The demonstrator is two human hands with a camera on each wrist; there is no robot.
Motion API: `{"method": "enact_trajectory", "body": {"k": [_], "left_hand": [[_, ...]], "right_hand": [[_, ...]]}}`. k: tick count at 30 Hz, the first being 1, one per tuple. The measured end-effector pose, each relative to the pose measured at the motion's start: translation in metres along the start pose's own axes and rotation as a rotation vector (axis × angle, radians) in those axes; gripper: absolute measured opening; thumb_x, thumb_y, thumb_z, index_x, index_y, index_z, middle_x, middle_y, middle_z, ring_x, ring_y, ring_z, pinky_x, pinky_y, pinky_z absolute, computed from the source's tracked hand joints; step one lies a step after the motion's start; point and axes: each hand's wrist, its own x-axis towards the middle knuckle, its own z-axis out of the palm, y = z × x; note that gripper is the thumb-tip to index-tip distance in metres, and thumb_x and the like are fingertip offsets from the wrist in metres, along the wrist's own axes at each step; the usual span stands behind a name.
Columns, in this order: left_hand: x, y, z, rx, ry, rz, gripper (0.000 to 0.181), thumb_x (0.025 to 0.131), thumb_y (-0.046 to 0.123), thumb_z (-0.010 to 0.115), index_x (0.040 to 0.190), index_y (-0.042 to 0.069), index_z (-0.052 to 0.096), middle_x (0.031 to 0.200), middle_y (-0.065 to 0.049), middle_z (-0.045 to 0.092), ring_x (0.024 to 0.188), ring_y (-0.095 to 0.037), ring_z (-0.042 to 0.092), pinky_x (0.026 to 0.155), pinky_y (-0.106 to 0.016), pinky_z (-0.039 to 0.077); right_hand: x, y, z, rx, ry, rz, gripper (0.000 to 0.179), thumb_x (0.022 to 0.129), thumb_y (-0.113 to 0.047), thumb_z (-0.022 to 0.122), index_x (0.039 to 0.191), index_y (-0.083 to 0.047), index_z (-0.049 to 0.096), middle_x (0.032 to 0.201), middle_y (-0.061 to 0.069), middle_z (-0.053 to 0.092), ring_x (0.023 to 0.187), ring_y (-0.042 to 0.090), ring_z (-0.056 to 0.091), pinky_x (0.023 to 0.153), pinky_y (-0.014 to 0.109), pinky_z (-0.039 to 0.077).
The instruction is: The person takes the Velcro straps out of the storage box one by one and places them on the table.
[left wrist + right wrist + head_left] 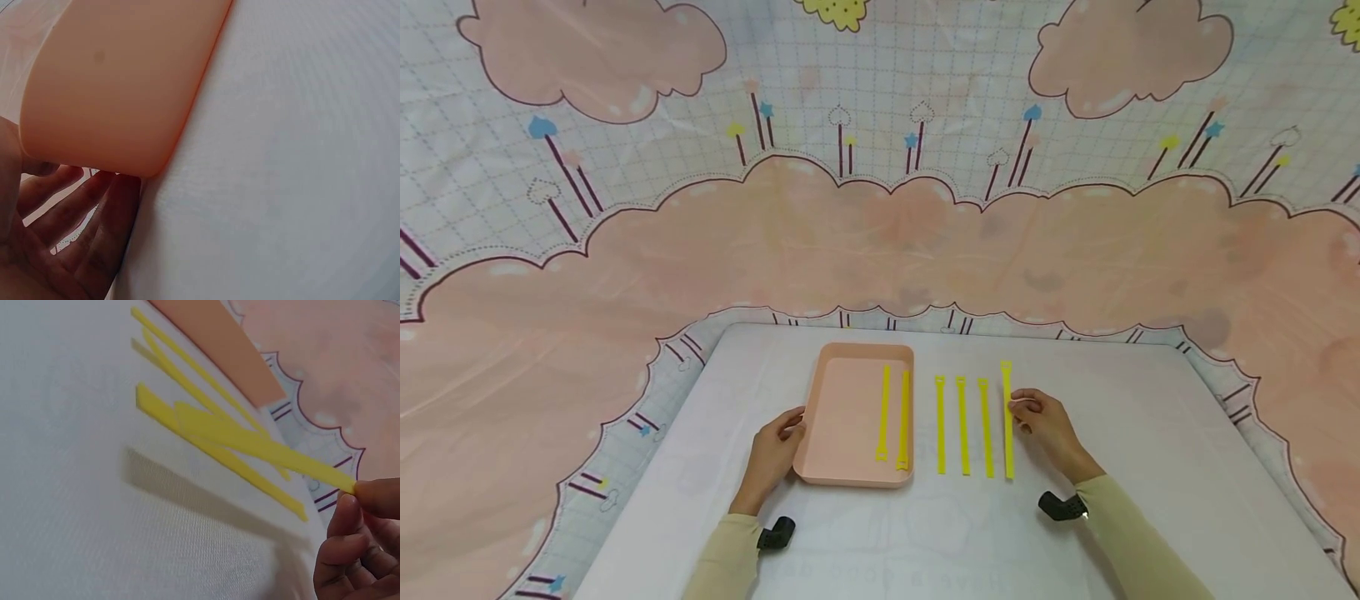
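Note:
My left hand [772, 454] touches the left edge of a peach tray [842, 417]. In the left wrist view its fingers [115, 212] lie fairly straight against the tray's outer wall. Two yellow cable ties lie lengthwise in the tray's right part, their slotted heads toward me. To the right of the tray, my right hand [1048, 425] pinches one end of another yellow cable tie [262, 444] between thumb and fingertips. That tie is raised above the table, its shadow beneath it. Left of it, three more yellow ties [962, 429] lie in a row, heads away from me.
The white table [865, 542] reaches back to a peach-and-white patterned cloth [880, 250] with clouds. A black wrist device [777, 533] sits at the left sleeve, and a similar black device [1062, 506] at the right.

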Motion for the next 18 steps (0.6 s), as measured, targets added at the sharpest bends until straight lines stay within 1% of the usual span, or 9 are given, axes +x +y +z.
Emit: {"method": "enact_trajectory", "body": {"k": [3, 9, 13, 18], "left_hand": [[0.000, 0.000, 0.000, -0.001, 0.005, 0.003, 0.037, 0.097, 0.013, 0.058, 0.133, 0.007, 0.061, 0.125, -0.021, 0.066, 0.110, -0.034, 0.066, 0.091, -0.045, 0.054], [-0.001, 0.000, 0.000, -0.007, 0.003, 0.009, 0.037, 0.097, 0.011, 0.058, 0.133, 0.006, 0.061, 0.125, -0.023, 0.065, 0.110, -0.037, 0.066, 0.091, -0.046, 0.055], [0.000, -0.002, 0.001, -0.005, -0.003, -0.007, 0.037, 0.097, 0.014, 0.058, 0.133, 0.008, 0.061, 0.126, -0.021, 0.065, 0.111, -0.035, 0.066, 0.091, -0.046, 0.055], [0.001, -0.004, 0.000, -0.007, -0.011, -0.014, 0.037, 0.097, 0.017, 0.058, 0.134, 0.009, 0.061, 0.128, -0.020, 0.064, 0.113, -0.035, 0.066, 0.093, -0.045, 0.054]], "right_hand": [[0.002, 0.000, -0.002, -0.023, -0.014, 0.001, 0.030, 0.097, -0.007, 0.058, 0.124, 0.006, 0.052, 0.086, -0.004, 0.064, 0.075, 0.008, 0.056, 0.062, 0.021, 0.047], [0.005, 0.004, -0.004, -0.090, -0.018, 0.020, 0.030, 0.097, -0.009, 0.058, 0.123, 0.005, 0.054, 0.088, 0.001, 0.066, 0.070, 0.009, 0.054, 0.058, 0.022, 0.046], [0.007, 0.008, -0.004, -0.120, -0.017, 0.037, 0.029, 0.098, -0.010, 0.058, 0.123, 0.004, 0.055, 0.088, 0.002, 0.065, 0.067, 0.011, 0.053, 0.057, 0.022, 0.045], [0.008, 0.012, -0.005, -0.130, -0.030, 0.032, 0.030, 0.098, -0.010, 0.057, 0.124, 0.005, 0.054, 0.089, 0.005, 0.065, 0.066, 0.012, 0.052, 0.056, 0.022, 0.045]]}}
